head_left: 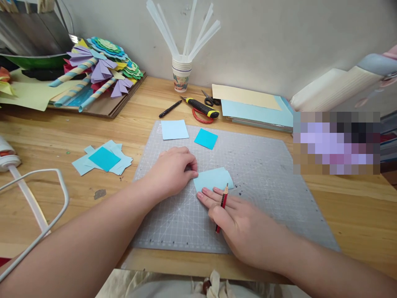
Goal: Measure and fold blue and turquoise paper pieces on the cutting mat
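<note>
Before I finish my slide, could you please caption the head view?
Right hand, holding a pencil, and left hand touch light-blue paper on a gray cutting mat.

Beyond the left hand (173,169) and right hand (242,223) stands 1 plain grey wall (263,45), faintly scuffed, in soft light. Beneath them a wooden table (362,207) reaches back to it, with 1 grey patch (99,193) left of the left hand.

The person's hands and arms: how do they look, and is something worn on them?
The left hand and the right hand are bare, with no gloves, and no ring shows. The left forearm and the right forearm have no sleeve, watch or bracelet in view. Pale clothing shows at the bottom edge.
</note>
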